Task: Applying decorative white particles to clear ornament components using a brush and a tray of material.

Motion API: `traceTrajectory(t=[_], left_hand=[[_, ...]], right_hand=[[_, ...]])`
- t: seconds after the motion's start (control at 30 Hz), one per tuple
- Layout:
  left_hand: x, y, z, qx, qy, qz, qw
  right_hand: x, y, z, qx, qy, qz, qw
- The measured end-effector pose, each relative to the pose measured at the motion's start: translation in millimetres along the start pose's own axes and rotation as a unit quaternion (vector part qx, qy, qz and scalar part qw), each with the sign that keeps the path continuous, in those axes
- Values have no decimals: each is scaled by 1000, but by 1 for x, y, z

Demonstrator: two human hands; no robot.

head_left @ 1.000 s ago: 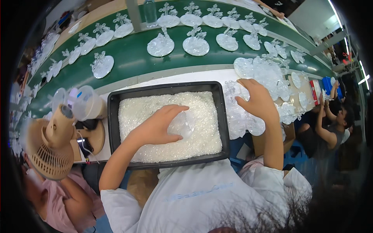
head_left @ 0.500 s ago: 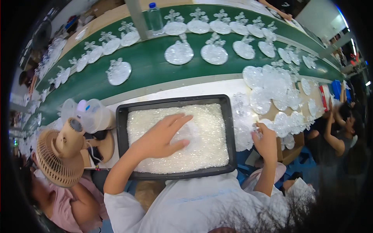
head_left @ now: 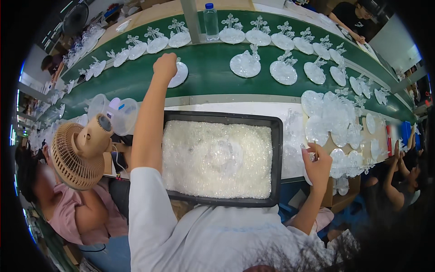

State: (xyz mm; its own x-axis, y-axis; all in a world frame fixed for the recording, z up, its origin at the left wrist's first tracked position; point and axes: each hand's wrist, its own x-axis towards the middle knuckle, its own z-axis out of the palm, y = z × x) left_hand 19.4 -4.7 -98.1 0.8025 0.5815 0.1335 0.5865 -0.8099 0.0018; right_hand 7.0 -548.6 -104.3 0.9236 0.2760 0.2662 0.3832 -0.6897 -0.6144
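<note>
Reaching left hand (head_left: 165,66) out to green belt (head_left: 213,77), grip closed on clear disc (head_left: 177,75), setting it down there. Right hand (head_left: 317,164) pinches small clear piece beside black tray (head_left: 275,149) of crystals. Next, I judge: release flat, clear of neighbouring discs

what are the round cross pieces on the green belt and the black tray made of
Round cross pieces: probably clear moulded plastic or acrylic, glossy; they are see-through, faceted and glint white. One lies under the left hand.
Black tray: likely hard plastic, matte; thin, even dark rim with no shine.
Green belt: smooth, rubbery-looking sheet with a dull sheen.
</note>
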Motion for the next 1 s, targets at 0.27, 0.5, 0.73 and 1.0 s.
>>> traceTrajectory(t=[0.27, 0.5, 0.73, 1.0], left_hand=[[-62, 35, -31, 74, -86, 110, 988], [-93, 28, -37, -5, -144, 158, 977], [-114, 25, -49, 33, -156, 164, 974], [-250, 32, -55, -121, -256, 257, 924]], right_hand=[[-2, -98, 0, 83, -104, -151, 980], [22, -141, 65, -43, -331, -470, 817], [28, -134, 63, -155, -276, -607, 729], [29, -124, 54, -93, -334, -503, 792]])
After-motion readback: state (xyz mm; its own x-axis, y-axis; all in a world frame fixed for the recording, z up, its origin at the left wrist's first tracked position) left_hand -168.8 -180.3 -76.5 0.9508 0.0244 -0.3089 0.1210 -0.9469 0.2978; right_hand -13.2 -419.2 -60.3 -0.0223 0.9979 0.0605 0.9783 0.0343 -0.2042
